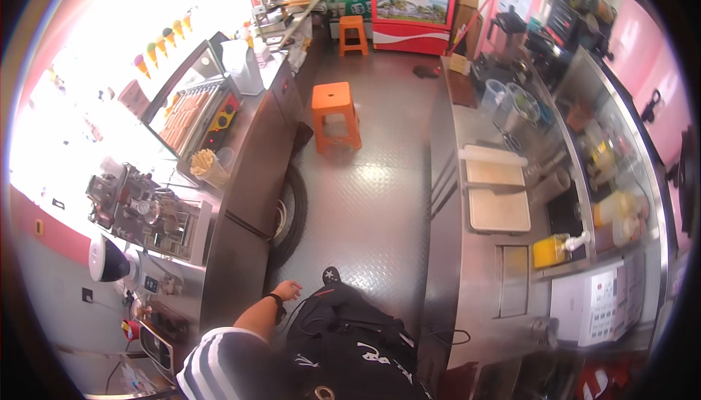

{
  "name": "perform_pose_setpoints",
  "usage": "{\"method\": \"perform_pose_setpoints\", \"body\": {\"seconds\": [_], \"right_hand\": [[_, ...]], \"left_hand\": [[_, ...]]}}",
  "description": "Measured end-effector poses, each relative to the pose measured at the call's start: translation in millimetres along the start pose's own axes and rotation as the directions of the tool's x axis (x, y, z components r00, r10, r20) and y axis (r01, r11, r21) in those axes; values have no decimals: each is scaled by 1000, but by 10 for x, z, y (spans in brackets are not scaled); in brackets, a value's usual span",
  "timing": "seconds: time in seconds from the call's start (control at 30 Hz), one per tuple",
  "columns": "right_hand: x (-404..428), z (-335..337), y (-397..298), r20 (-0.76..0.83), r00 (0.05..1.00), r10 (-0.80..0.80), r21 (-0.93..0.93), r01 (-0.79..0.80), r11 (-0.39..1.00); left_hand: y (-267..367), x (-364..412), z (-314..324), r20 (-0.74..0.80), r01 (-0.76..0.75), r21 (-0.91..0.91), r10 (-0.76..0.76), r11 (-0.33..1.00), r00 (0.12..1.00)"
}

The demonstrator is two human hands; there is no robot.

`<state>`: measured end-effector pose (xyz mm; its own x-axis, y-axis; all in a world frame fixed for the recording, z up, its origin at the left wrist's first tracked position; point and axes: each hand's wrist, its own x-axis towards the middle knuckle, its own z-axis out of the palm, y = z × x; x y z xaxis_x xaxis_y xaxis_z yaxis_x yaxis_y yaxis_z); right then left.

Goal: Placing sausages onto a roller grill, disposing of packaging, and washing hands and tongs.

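Note:
My left hand (287, 290) hangs at my side over the metal floor, with a dark band at the wrist. Its fingers are loosely spread and nothing shows in them. The steel counter (241, 246) on the left is nearest to it, with a tyre (298, 208) at its foot. My right hand is out of view. An espresso machine (148, 208) and a coffee grinder (112, 263) stand on that left side. Beyond them are a cup of wooden sticks (211, 169) and a glass-fronted roller grill with sausages (186, 118).
An orange stool (333, 107) stands in the aisle, another (352, 35) before a red drinks fridge (413, 5). On the right counter lie a cutting board (499, 211), a knife (495, 187), a rolling pin (493, 155) and scissors (507, 137), near a yellow pump bottle (550, 252).

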<state>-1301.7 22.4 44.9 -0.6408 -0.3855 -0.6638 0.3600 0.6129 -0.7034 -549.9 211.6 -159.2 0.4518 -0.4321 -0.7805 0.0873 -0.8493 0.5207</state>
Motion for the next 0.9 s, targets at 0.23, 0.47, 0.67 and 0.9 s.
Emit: {"method": "perform_pose_setpoints", "body": {"seconds": [0.23, 0.47, 0.67, 0.9], "right_hand": [[-971, 844, 200, 175, 926, -335, -289, 373, 882], [-1248, 2503, -211, 594, 703, -391, -401, 680, 614], [-1127, 4870, -313, 966, 190, -176, -106, 909, 402], [-3849, 7522, 909, 976, -199, 90, 200, 980, -7]], "left_hand": [[439, 752, -700, 1, -175, -96, 176, 980, 984], [105, 770, -1275, -111, -247, -194, 229, 950, 967], [-533, 545, -1348, -208, -203, -140, 171, 969, 963], [-1237, 304, -1000, -399, -80, -424, -107, 902, 910]]}}
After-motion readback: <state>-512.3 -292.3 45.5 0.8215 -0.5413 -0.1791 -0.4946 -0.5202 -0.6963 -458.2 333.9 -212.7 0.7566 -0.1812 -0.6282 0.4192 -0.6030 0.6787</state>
